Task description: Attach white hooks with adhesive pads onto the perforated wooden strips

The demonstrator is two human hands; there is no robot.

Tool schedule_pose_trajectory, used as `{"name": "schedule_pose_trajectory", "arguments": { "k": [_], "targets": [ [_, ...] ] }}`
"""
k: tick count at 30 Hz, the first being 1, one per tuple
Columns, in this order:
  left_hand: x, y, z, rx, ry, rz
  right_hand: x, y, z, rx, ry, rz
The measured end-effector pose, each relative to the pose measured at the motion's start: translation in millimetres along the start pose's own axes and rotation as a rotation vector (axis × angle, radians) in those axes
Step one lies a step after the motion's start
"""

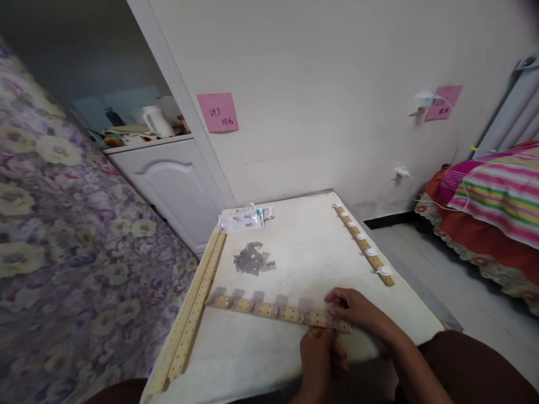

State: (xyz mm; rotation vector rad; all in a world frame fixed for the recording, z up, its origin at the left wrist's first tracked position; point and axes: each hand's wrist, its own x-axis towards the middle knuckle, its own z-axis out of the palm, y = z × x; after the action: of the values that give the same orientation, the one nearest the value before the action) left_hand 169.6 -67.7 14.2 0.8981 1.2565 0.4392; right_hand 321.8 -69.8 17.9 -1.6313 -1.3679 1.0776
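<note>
A light wooden strip with holes (265, 310) lies across the near part of the table, with several small shiny metal pieces (251, 306) and clear film bits along it. At its right end my left hand (318, 353) is closed, fingertips against the strip's near edge. My right hand (356, 308) comes from the right, thumb and forefinger curled together over a small shiny piece (334, 322) at the same end. What exactly sits between the fingers of either hand is too small to make out. Farther off lies a pile of small clear bags with metal pieces (252, 258).
Two perforated wooden strips (191, 314) run along the table's left edge. Another strip (365, 247) with several white tags lies on the right. Printed packets (242, 220) rest at the back left. A floral curtain (84, 252) hangs left; a bed (492, 196) stands right.
</note>
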Motion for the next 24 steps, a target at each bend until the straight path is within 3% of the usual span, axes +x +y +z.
{"name": "schedule_pose_trajectory", "arguments": {
  "k": [18,24],
  "targets": [
    [3,-3,-1.7,-0.007,-0.012,0.05,5,6,6,0.011,0.037,0.051],
    [5,-6,-1.9,-0.007,-0.008,0.037,11,14,6,0.055,-0.013,0.076]
  ]
}}
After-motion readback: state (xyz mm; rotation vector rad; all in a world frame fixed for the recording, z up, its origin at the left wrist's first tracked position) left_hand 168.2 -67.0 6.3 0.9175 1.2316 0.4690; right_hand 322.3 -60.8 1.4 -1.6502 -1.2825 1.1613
